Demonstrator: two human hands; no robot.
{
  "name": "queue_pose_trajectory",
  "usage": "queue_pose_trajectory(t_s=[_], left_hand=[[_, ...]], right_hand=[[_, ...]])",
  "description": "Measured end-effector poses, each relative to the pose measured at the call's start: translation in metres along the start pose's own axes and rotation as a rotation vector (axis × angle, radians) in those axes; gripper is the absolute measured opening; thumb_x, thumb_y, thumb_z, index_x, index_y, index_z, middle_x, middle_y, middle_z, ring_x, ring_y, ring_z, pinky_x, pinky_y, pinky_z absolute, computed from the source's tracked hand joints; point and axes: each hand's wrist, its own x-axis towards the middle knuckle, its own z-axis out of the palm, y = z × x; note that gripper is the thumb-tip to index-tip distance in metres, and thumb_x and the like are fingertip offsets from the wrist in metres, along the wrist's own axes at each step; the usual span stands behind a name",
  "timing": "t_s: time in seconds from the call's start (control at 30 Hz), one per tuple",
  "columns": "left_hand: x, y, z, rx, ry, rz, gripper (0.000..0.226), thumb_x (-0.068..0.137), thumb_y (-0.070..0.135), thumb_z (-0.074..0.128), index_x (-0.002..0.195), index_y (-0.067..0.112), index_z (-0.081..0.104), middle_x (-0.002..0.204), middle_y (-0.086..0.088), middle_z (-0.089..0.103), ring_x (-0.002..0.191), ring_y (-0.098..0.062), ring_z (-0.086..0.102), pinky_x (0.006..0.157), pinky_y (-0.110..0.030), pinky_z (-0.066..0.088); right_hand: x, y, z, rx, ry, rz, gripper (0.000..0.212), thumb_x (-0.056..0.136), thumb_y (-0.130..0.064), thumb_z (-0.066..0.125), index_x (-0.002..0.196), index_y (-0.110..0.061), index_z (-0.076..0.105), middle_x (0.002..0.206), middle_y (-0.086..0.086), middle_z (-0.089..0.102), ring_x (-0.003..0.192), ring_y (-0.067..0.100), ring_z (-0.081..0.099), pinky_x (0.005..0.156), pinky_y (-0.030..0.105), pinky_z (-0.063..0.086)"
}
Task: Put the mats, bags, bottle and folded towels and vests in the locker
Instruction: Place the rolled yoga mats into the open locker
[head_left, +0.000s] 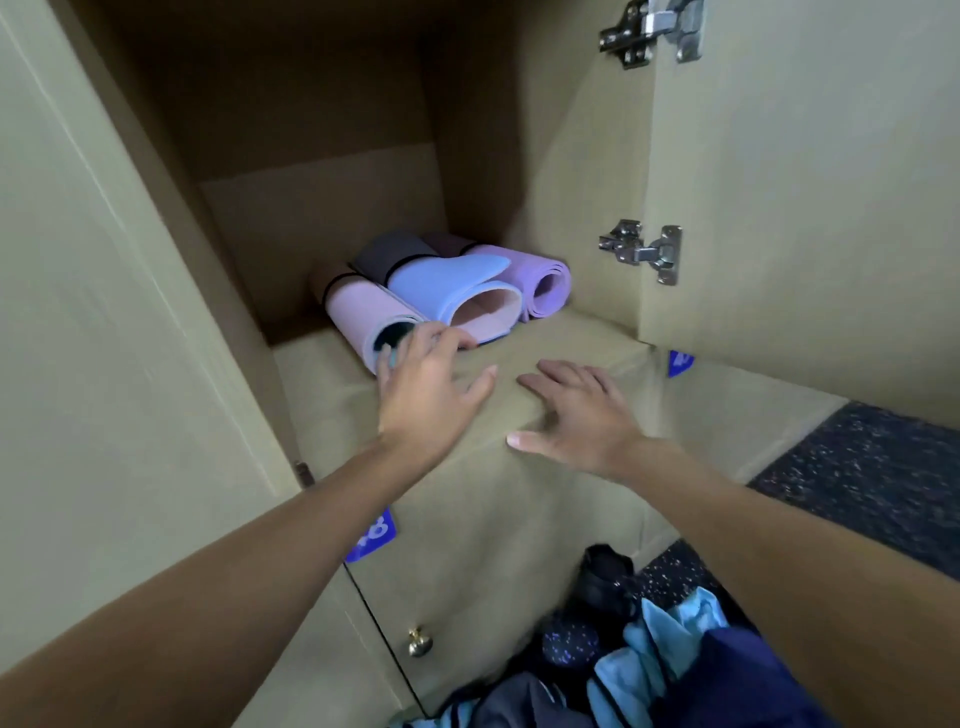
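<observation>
Head view: pink mat (363, 312) lies at fingertips of left hand (426, 387), grip apart; right hand (576, 415) likewise apart, nearby.

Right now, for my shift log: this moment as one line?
mats: rolled, in locker | left hand: open, at pink mat | right hand: open, above shelf edge | clothes pile: on floor
</observation>
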Motion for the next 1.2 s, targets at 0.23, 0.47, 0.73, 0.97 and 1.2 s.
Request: queue_pose_trajectory(t_s=[0.23,0.47,0.73,0.97,1.2], left_hand=[[-0.081,0.121,0.037,-0.388,-0.365,0.308,0.04,0.08,0.054,0.056,0.1,0.02,0.067,0.102,0.005,0.066,0.101,-0.019,0.063,0.092,-0.04,0.049],[-0.237,0.239,0.109,-0.34,-0.86,0.55,0.046,0.086,0.056,0.062,0.122,0.028,0.059,0.129,0.009,0.055,0.122,-0.018,0.052,0.102,-0.039,0.039],[-0.373,0.31,0.143,0.004,-1.126,0.904,0.078,0.084,0.078,0.043,0.15,0.039,0.032,0.162,0.002,0.024,0.153,-0.022,0.007,0.118,-0.062,-0.007],[-0.42,0.281,0.173,0.19,-1.148,0.938,0.093,0.07,0.089,0.018,0.15,0.043,0.028,0.152,0.003,0.04,0.148,-0.021,0.022,0.117,-0.062,-0.01],[-0.432,0.267,0.185,0.217,-1.135,0.846,0.104,0.059,0.089,0.006,0.152,0.046,0.023,0.152,0.006,0.039,0.147,-0.017,0.026,0.119,-0.058,-0.008]], right_hand=[[-0.163,0.054,0.001,0.231,0.17,0.376,0.048,0.087,-0.021,0.059,0.135,-0.022,0.053,0.135,0.005,0.053,0.127,0.026,0.048,0.107,0.046,0.037],[-0.408,0.122,-0.016,0.01,0.269,0.996,0.035,0.089,-0.02,0.053,0.123,-0.019,0.06,0.122,0.005,0.059,0.119,0.029,0.052,0.098,0.044,0.042],[-0.612,0.131,0.028,0.223,0.216,1.573,0.064,0.089,-0.041,0.065,0.139,-0.012,0.038,0.134,0.021,0.044,0.123,0.042,0.046,0.101,0.043,0.042],[-0.641,0.145,0.08,0.536,0.336,1.636,0.083,0.085,-0.038,0.073,0.147,-0.008,0.026,0.142,0.022,0.046,0.127,0.037,0.048,0.1,0.037,0.041],[-0.648,0.157,0.112,0.71,0.507,1.697,0.106,0.073,-0.036,0.084,0.153,-0.028,0.015,0.139,0.016,0.049,0.124,0.035,0.05,0.103,0.041,0.044]])
